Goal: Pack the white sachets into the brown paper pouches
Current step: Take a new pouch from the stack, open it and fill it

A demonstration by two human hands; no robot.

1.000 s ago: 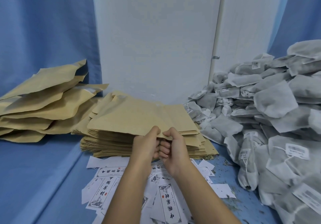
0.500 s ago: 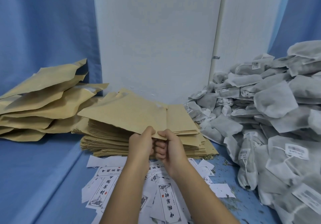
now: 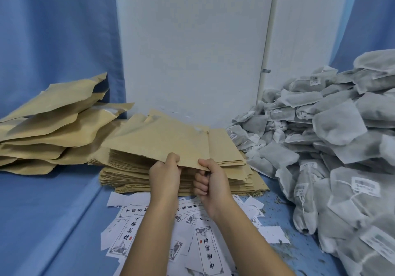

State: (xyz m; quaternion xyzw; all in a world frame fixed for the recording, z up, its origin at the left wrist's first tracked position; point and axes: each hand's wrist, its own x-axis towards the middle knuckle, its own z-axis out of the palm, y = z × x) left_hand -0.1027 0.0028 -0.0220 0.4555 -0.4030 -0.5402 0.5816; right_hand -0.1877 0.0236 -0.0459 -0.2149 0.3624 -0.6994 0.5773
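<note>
- Head view: your two hands, the left hand point(image 3: 164, 175) and the right hand point(image 3: 210, 182), both pinch the near edge of one top pouch point(image 3: 160, 141), fingers curled beneath.
- It is flat, tan and matte, raised off one stack point(image 3: 128, 168) at the middle of the table point(image 3: 53, 211).
- One looser pile point(image 3: 53, 130) of brown pouches lies left; the white sachets point(image 3: 331, 147), too many to count, heap right.
- Printed labels point(image 3: 206, 248) lie scattered under your forearms.

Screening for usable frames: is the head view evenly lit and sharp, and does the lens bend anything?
Head view: soft even light, no glare, faint shadow under the lifted brown paper pouch; the wide lens tilts the wall pipe; the sachet labels are blurred, unreadable.
</note>
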